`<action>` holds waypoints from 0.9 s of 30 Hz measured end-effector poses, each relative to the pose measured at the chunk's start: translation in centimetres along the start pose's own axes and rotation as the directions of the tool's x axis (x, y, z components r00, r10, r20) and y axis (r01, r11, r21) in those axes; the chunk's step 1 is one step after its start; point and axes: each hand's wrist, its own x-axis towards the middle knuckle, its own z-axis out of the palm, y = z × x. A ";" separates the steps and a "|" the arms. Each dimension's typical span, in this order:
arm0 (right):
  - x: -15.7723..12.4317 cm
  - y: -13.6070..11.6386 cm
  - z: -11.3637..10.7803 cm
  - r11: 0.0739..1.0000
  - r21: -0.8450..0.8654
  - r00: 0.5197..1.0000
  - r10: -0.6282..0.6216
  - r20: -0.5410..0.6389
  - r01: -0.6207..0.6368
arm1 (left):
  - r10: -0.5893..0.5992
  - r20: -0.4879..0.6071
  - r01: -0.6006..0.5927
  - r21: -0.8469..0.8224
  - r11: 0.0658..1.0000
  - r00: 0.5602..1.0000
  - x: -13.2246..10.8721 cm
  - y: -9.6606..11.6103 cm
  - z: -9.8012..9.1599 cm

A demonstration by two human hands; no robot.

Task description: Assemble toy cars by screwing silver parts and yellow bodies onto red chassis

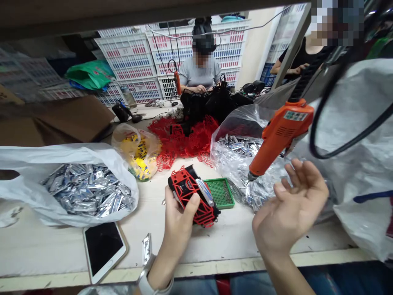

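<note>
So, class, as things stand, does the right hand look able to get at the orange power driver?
Probably yes: the right hand is open and looks empty, close to the orange power driver, and nothing visible stands between them.

Left hand (177, 223) wrapped in grip; right hand (287, 209) raised, loosely half-curled.

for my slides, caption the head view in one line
Left hand holding a red-and-black assembly, empty right hand open near an orange power screwdriver.

Phone (104, 250) lying face up; green bag (90, 75) near stacked white crates (130, 54)
</note>
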 end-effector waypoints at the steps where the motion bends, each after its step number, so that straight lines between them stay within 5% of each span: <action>1: -0.6 -0.1 -0.1 1.000 0.001 1.000 -0.002 0.000 0.002 | -0.056 -0.026 0.054 -0.086 0.995 0.998 0.0 0.1 0.4; 4: -2.8 -0.2 -0.7 0.993 -0.056 0.966 0.113 0.231 -0.103 | -0.213 -0.048 0.190 -0.294 0.937 0.976 -0.1 0.6 1.5; 8: -5.4 0.1 -1.8 0.931 -0.200 0.718 0.363 0.594 -0.304 | -0.283 -0.122 0.202 -0.447 0.872 0.951 -0.5 0.9 2.7; 10: -6.1 0.1 -2.1 0.887 -0.229 0.600 0.443 0.666 -0.401 | -0.275 -0.150 0.175 -0.474 0.863 0.950 -1.0 0.6 3.1; 12: -6.2 0.1 -2.0 0.842 -0.227 0.537 0.496 0.682 -0.489 | -0.253 -0.125 0.174 -0.445 0.879 0.959 -1.7 0.2 3.1; 20: -3.7 -0.1 -2.1 0.670 -0.108 0.466 0.614 0.637 -0.735 | -0.106 0.034 0.109 -0.140 0.984 0.994 -3.1 -1.2 0.7; 24: -2.2 -0.2 -2.6 0.676 -0.087 0.466 0.590 0.660 -0.732 | -0.074 0.032 0.076 -0.058 0.995 0.997 -2.4 -0.9 -0.7; 27: -1.3 -0.8 -2.9 0.675 -0.109 0.422 0.570 0.705 -0.730 | -0.062 0.118 0.072 -0.082 0.994 0.991 -1.7 0.0 -1.5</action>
